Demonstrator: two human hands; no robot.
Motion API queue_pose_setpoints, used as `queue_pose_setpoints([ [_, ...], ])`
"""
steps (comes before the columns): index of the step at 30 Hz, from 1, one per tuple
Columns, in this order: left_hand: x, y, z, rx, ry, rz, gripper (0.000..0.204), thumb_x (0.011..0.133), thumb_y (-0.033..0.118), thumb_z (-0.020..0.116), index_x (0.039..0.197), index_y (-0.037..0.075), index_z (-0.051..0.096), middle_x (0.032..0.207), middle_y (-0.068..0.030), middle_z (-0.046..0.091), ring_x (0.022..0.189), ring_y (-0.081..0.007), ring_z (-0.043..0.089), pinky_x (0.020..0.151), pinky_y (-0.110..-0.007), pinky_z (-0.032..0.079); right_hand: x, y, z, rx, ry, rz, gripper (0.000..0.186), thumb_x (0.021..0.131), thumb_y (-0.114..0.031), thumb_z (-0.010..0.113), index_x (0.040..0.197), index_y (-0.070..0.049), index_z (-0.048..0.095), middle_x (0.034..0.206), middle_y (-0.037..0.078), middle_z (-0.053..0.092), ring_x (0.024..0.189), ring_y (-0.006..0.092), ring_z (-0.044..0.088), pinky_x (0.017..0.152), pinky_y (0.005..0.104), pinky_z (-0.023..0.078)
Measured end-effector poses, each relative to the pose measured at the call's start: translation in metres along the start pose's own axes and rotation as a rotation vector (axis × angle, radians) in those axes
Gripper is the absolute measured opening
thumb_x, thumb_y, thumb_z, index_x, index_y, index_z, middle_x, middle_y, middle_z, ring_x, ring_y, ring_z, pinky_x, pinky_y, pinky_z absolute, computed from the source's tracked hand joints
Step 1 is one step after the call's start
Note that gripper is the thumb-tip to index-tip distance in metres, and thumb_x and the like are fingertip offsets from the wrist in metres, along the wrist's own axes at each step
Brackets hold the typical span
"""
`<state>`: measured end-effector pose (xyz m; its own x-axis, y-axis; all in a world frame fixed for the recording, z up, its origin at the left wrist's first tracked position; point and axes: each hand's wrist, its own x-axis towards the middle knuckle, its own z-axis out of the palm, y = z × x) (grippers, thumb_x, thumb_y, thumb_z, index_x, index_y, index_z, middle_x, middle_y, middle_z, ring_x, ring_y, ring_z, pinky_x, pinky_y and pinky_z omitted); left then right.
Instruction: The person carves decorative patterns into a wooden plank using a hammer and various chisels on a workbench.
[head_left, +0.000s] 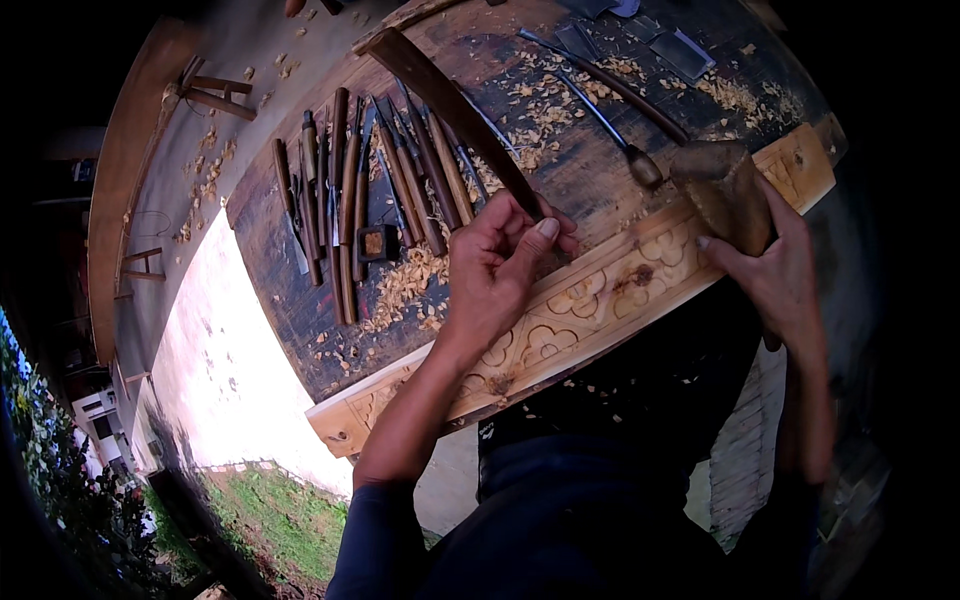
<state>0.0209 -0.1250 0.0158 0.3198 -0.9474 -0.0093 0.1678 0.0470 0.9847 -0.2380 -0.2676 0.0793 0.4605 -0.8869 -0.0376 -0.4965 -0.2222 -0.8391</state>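
My left hand (500, 262) is closed on the lower end of a long wooden-handled carving chisel (450, 112). Its handle slants up and to the left, while its blade end is hidden by my fingers. On the right, my right hand (785, 265) grips a worn brown wooden mallet (735, 195) just over the board. Beneath both hands a long pale wooden board (345, 432) runs along the near edge of the bench. Flower-shaped outlines are cut into its face, with dark knots among them.
Several chisels and gouges (350, 190) lie in a row on the dark workbench (290, 330), beside a small dark square block (377, 242). Two more gouges (600, 110) rest at the far right. Wood shavings (410, 285) are scattered about. A wooden stool (222, 97) stands beyond, left.
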Motion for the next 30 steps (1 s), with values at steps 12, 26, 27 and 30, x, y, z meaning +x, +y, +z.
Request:
queue_pose_setpoints([
  [12, -0.02, 0.006, 0.11, 0.411, 0.192, 0.378, 0.044, 0.104, 0.006, 0.069, 0.148, 0.007, 0.064, 0.101, -0.0133, 0.062, 0.088, -0.0274, 0.066, 0.077, -0.042, 0.054, 0.025, 0.049, -0.025, -0.109, 0.059, 0.07, 0.058, 0.092, -0.013, 0.085, 0.143, 0.006, 0.067, 0.123, 0.015, 0.078, 0.113, 0.0232, 0.074, 0.1, 0.0379, 0.059],
  [26, -0.001, -0.036, 0.134, 0.876, 0.299, 0.739, 0.035, 0.098, 0.022, 0.072, 0.128, 0.005, 0.075, 0.093, -0.0035, 0.058, 0.078, -0.0177, 0.06, 0.063, -0.033, 0.047, 0.025, 0.072, -0.034, 0.061, 0.095, 0.113, 0.045, 0.095, -0.011, 0.085, 0.136, 0.0, 0.069, 0.118, 0.007, 0.076, 0.104, 0.0156, 0.069, 0.093, 0.033, 0.057],
  [27, -0.001, -0.036, 0.135, 0.894, 0.319, 0.719, 0.035, 0.098, 0.022, 0.071, 0.129, 0.005, 0.075, 0.091, -0.0029, 0.056, 0.077, -0.018, 0.06, 0.063, -0.033, 0.047, 0.024, 0.073, -0.033, 0.102, 0.095, 0.094, 0.046, 0.095, -0.011, 0.085, 0.136, 0.0, 0.069, 0.119, 0.007, 0.076, 0.104, 0.0157, 0.069, 0.093, 0.0335, 0.057],
  [30, 0.001, -0.04, 0.133, 0.865, 0.369, 0.709, 0.033, 0.097, 0.022, 0.075, 0.125, 0.004, 0.075, 0.089, -0.0041, 0.054, 0.078, -0.0203, 0.061, 0.063, -0.035, 0.049, 0.022, 0.075, -0.035, 0.12, 0.094, 0.16, 0.047, 0.094, -0.012, 0.087, 0.136, 0.001, 0.068, 0.118, 0.008, 0.074, 0.103, 0.0164, 0.069, 0.091, 0.0334, 0.058],
])
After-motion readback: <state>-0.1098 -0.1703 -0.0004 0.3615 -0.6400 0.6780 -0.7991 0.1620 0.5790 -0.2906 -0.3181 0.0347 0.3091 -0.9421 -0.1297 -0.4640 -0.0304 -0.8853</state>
